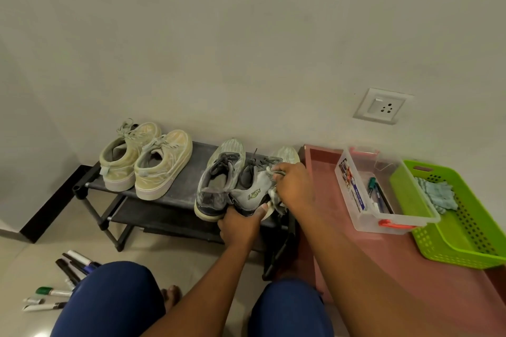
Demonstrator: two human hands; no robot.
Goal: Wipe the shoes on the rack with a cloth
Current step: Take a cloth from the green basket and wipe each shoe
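Rack: a low black shoe rack [175,194] with 2 shelves stands against the pale wall, its top shelf carrying 4 shoes.
Grey shoes: the grey pair sits at the right end of the top shelf; the left grey shoe [216,180] stands flat, touching its mate on the right.
Shoe being wiped: the right grey shoe [253,186], heel toward the person, with a green logo on its heel side.
Left hand: the left hand [241,223] grasps the heel and sole of the right grey shoe from below, thumb up against the sole edge.
Right hand: the right hand [294,186] is closed round a pale cloth [275,194] and presses it against the shoe's right side; only bunched bits of cloth show beside the fingers.
Beige shoes: a pair of beige sneakers [161,167] stands at the left end of the top shelf, toes to the wall, well apart from the grey pair.
Pink surface: a pink tabletop [383,262] lies just right of the rack.
Clear box: a clear plastic box [364,216] with orange latches rests on the pink surface and holds pens.
Green basket: a green perforated basket [451,227] sits beside the clear box, touching it, with a pale blue rag [435,191] inside.
Floor: several markers [63,279] lie scattered on the tiled floor at lower left, next to the person's knee in blue trousers.
Wall: a white socket plate [382,105] is set above the pink surface.
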